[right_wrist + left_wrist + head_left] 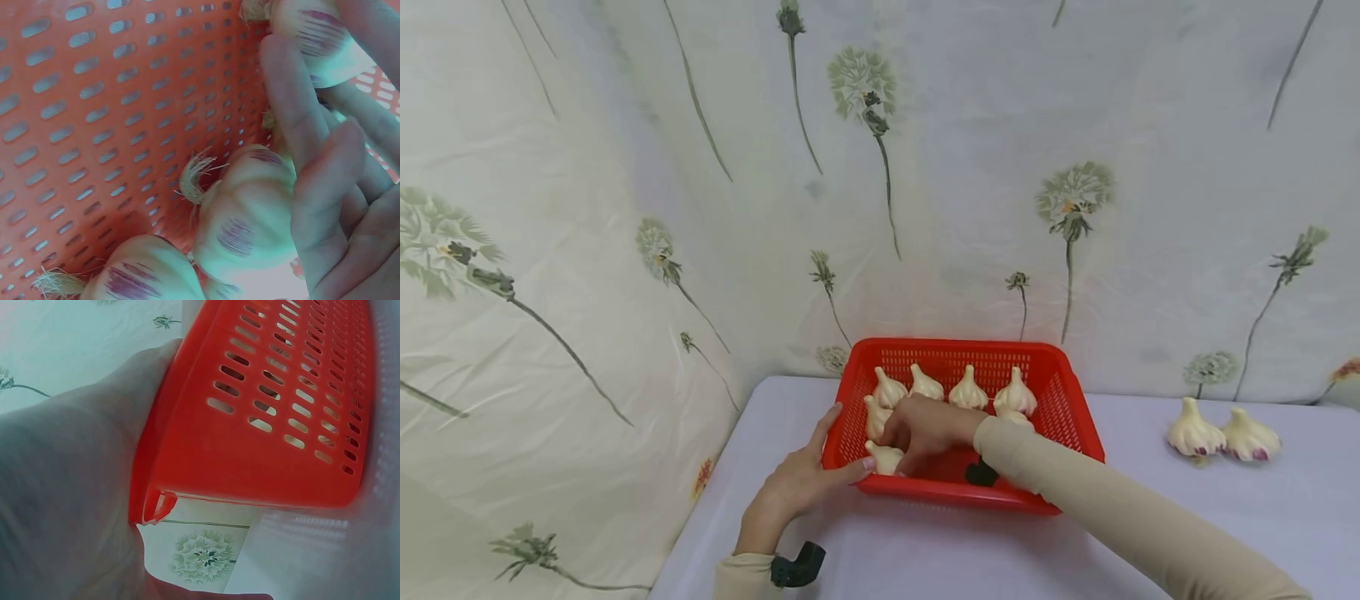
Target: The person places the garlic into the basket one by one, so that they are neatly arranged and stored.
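Note:
A red plastic basket (pixel 955 495) with slotted walls holds several garlic bulbs, most of them along its back and left sides. My right hand (pixel 936 423) reaches down inside it and pinches a garlic bulb (pixel 883 457) at the front left corner. In the right wrist view, fingers and thumb lie round that purple-streaked bulb (pixel 315 40), and further bulbs (pixel 247 215) rest beside the hand. My left hand (pixel 801 479) spans the basket's front left corner from outside, fingers fairly straight along the left rim, thumb touching the front rim.
Two more garlic bulbs, one (pixel 1195 429) against the other (pixel 1251 435), lie on the pale tablecloth (pixel 1165 508) to the right of the basket. Behind the table hangs a dandelion-patterned curtain (pixel 955 208), which also runs along the left side.

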`<state>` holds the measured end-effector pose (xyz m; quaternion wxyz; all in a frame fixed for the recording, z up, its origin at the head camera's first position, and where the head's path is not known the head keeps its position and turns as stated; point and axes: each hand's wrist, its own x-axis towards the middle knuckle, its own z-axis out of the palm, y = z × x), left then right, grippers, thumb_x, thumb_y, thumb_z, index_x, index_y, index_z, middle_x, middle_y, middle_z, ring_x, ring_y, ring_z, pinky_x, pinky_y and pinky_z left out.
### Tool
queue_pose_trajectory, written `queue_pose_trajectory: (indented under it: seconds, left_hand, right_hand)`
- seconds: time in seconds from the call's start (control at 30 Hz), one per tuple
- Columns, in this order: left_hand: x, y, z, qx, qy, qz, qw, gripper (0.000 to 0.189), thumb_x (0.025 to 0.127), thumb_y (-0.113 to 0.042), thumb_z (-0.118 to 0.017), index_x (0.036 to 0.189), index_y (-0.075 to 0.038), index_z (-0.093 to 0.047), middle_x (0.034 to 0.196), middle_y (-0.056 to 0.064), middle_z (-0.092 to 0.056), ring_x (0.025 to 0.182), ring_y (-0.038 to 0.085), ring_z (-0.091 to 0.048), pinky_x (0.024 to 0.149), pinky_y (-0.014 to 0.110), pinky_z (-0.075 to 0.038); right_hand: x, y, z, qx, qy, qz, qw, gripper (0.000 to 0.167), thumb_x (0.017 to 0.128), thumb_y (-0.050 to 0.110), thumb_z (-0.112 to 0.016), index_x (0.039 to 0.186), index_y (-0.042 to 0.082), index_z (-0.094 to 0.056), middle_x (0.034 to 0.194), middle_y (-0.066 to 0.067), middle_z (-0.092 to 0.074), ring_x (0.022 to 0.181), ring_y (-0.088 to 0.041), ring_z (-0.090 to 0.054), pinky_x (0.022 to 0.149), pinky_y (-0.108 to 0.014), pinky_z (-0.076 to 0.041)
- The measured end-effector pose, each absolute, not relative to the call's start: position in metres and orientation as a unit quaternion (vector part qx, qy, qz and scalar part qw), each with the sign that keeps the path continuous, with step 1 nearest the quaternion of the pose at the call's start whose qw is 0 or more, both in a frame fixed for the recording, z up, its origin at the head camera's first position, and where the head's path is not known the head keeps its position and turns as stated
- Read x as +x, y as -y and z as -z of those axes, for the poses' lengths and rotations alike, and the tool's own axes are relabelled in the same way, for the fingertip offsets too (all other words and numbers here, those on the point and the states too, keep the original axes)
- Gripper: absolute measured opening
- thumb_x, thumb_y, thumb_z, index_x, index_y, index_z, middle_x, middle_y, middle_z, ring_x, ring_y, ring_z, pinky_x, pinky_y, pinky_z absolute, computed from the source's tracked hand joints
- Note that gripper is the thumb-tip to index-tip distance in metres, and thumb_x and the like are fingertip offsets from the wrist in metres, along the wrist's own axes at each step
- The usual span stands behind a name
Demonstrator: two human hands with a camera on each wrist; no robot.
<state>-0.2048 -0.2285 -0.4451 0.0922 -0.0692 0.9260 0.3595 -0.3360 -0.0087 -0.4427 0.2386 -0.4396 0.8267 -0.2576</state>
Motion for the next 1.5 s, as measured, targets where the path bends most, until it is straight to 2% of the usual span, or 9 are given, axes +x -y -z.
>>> queue_pose_trajectory:
  seconds: [0.4,0.67,0.83,1.1,1.3,1.4,1.5]
  left_hand:
    - [-0.204,0.228,0.444,-0.065,-0.928,-0.355,0.087,0.108,0.08,-0.081,-0.07,0.168,-0.041,-0.023,0.143,0.02,-0.064,0.113,0.036,-0.067,0.085,0.057,-0.06]
    - [-0.203,0.227,0.444,-0.073,-0.925,-0.361,0.089,0.108,0.079,-0.079,-0.072,0.168,-0.042,-0.023,0.142,0.019,-0.064,0.112,0.035,-0.066,0.085,0.058,-0.06]
    - [-0.204,0.226,0.445,-0.076,-0.924,-0.365,0.089,0.107,0.079,-0.079,-0.072,0.167,-0.042,-0.024,0.14,0.019,-0.065,0.111,0.035,-0.066,0.086,0.058,-0.06]
    - [-0.202,0.223,0.444,-0.084,-0.925,-0.36,0.087,0.106,0.08,-0.077,-0.072,0.168,-0.04,-0.024,0.14,0.021,-0.065,0.109,0.037,-0.067,0.083,0.055,-0.061]
    - [-0.202,0.222,0.443,-0.083,-0.926,-0.358,0.083,0.107,0.08,-0.078,-0.072,0.168,-0.038,-0.024,0.142,0.023,-0.064,0.111,0.039,-0.067,0.084,0.056,-0.061]
    - [-0.201,0.221,0.443,-0.084,-0.926,-0.359,0.085,0.108,0.08,-0.078,-0.072,0.168,-0.038,-0.024,0.143,0.023,-0.063,0.113,0.04,-0.067,0.085,0.057,-0.061]
    - [-0.2,0.22,0.445,-0.083,-0.925,-0.36,0.086,0.108,0.08,-0.078,-0.071,0.168,-0.037,-0.024,0.143,0.024,-0.063,0.114,0.04,-0.067,0.085,0.058,-0.06]
  right_hand:
    - [-0.333,0.003,0.423,-0.434,-0.829,0.27,0.228,0.046,0.078,0.028,-0.097,0.118,0.012,-0.082,0.102,-0.002,-0.083,0.096,-0.014,-0.079,0.086,-0.032,-0.064]
    - [-0.334,-0.025,0.406,-0.425,-0.835,0.281,0.208,0.047,0.08,0.032,-0.095,0.119,0.011,-0.081,0.109,-0.008,-0.082,0.095,-0.016,-0.077,0.082,-0.036,-0.064]
    - [-0.336,-0.047,0.389,-0.409,-0.855,0.266,0.177,0.047,0.081,0.036,-0.094,0.119,0.01,-0.081,0.108,-0.006,-0.082,0.095,-0.014,-0.076,0.081,-0.035,-0.065]
    - [-0.341,-0.096,0.357,-0.396,-0.883,0.22,0.118,0.039,0.083,0.036,-0.093,0.114,0.015,-0.081,0.101,0.003,-0.08,0.089,-0.008,-0.074,0.079,-0.031,-0.062]
    - [-0.341,-0.148,0.339,-0.378,-0.906,0.183,0.062,0.041,0.083,0.038,-0.092,0.112,0.011,-0.081,0.1,0.001,-0.079,0.084,-0.008,-0.071,0.077,-0.033,-0.062]
    - [-0.339,-0.179,0.337,-0.352,-0.914,0.191,0.067,0.042,0.084,0.037,-0.091,0.112,0.007,-0.081,0.1,-0.002,-0.08,0.079,-0.01,-0.073,0.073,-0.032,-0.062]
    - [-0.334,-0.21,0.341,-0.304,-0.922,0.219,0.096,0.045,0.086,0.034,-0.09,0.115,0.002,-0.079,0.099,-0.004,-0.081,0.072,-0.011,-0.074,0.069,-0.03,-0.063]
